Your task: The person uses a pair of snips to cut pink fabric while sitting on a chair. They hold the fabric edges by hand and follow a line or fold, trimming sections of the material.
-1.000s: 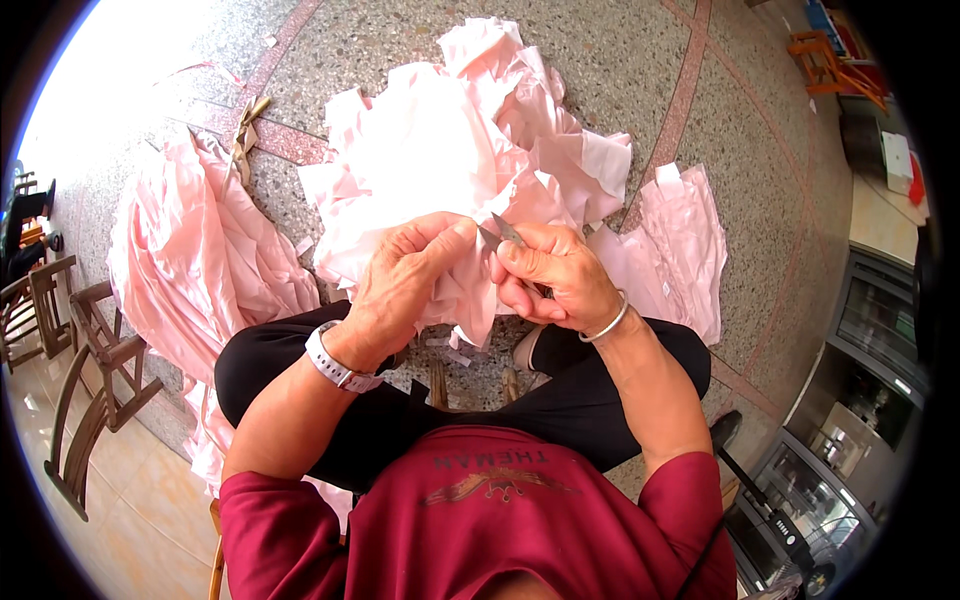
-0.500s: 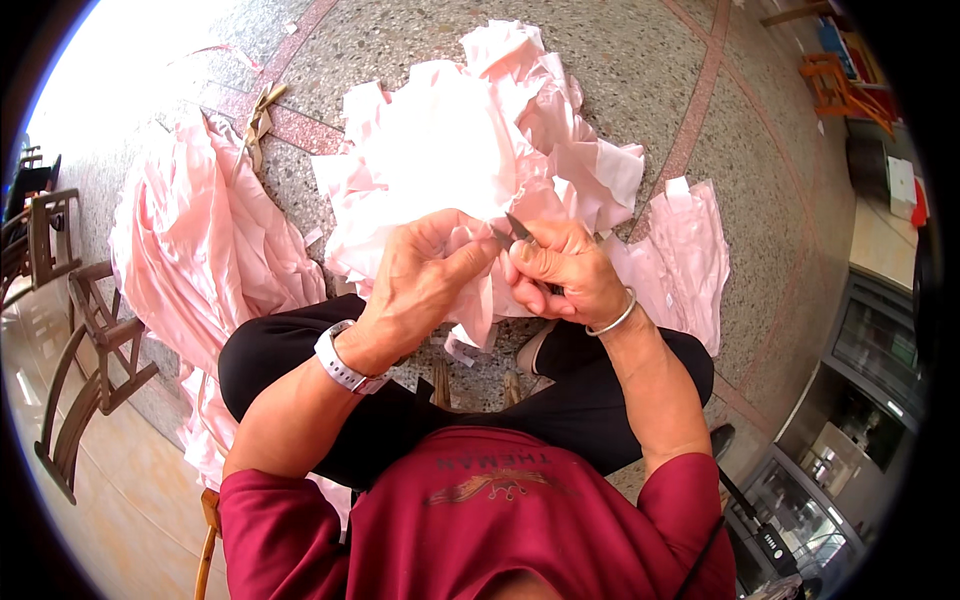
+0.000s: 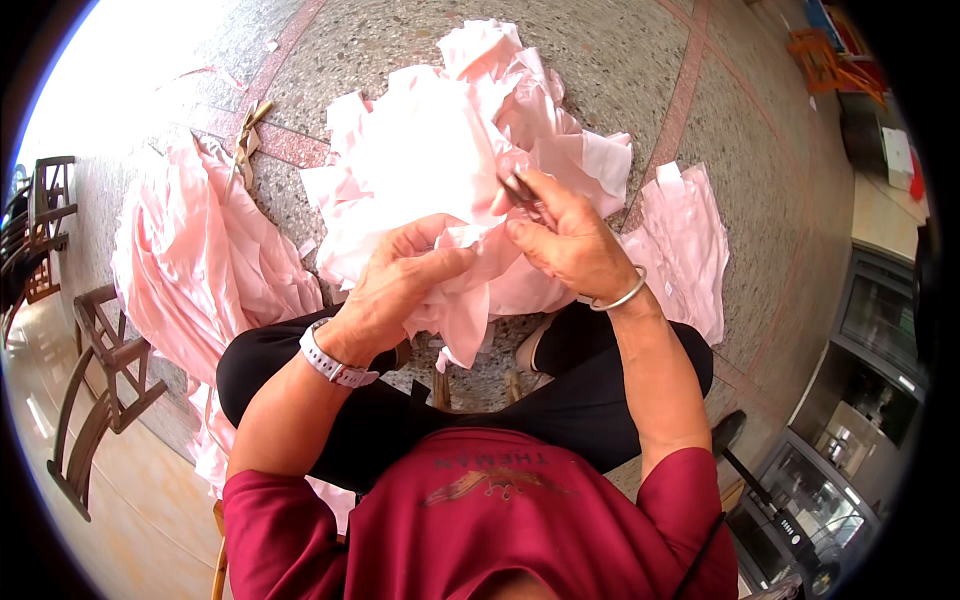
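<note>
I see the left hand (image 3: pixel 395 275) in the middle of the frame, its fingers pinched on a bit of pink cloth (image 3: pixel 460 310). The right hand (image 3: pixel 575 250) is just beside it, to the right, with its fingers curled around a small dark tool (image 3: pixel 521 188). I can't tell if they pinch the cloth too. The cloth hangs down below the hands. A big pink pile (image 3: pixel 415 130) lies on the speckled floor (image 3: pixel 375 45) in the upper middle. I also see a long pink heap (image 3: pixel 205 245) at the left and a smaller heap (image 3: pixel 685 250) at the right.
</note>
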Available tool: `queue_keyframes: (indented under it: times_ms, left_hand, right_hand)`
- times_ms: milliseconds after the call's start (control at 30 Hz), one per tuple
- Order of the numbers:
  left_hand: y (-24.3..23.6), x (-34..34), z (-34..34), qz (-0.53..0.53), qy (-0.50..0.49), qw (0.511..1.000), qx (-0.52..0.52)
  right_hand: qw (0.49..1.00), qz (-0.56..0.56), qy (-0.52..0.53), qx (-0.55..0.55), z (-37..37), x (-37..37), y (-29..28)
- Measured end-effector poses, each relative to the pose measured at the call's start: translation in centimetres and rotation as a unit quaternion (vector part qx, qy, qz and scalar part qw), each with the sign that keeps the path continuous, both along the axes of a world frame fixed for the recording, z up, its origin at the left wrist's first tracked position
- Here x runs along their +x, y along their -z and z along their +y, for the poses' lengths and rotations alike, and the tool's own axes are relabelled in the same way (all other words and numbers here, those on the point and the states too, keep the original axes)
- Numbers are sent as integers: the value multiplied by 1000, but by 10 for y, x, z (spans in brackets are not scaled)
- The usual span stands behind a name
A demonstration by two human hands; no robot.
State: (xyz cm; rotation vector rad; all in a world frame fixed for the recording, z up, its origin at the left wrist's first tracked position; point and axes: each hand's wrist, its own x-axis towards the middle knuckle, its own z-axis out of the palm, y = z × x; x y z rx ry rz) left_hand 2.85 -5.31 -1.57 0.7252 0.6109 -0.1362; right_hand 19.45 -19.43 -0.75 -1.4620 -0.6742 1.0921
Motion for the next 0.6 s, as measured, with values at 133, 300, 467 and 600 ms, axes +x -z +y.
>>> queue_keyframes:
  times_ms: [133,300,467,600]
  left_hand:
    - [-1,2,-3,-15,-46,999,-24]
    - [-1,6,-6,26,-18,999,21]
    - [-6,9,-12,52,-51,997,-10]
    - [-3,6,-11,52,-62,997,-21]
  right_hand:
    - [996,-50,-44,-64,-2,3,-5]
    - [994,-76,-44,-60,-4,1,-14]
    - [990,-132,-22,-34,-7,-2,-16]
    - [983,-158,54,-75,-11,-6,-17]
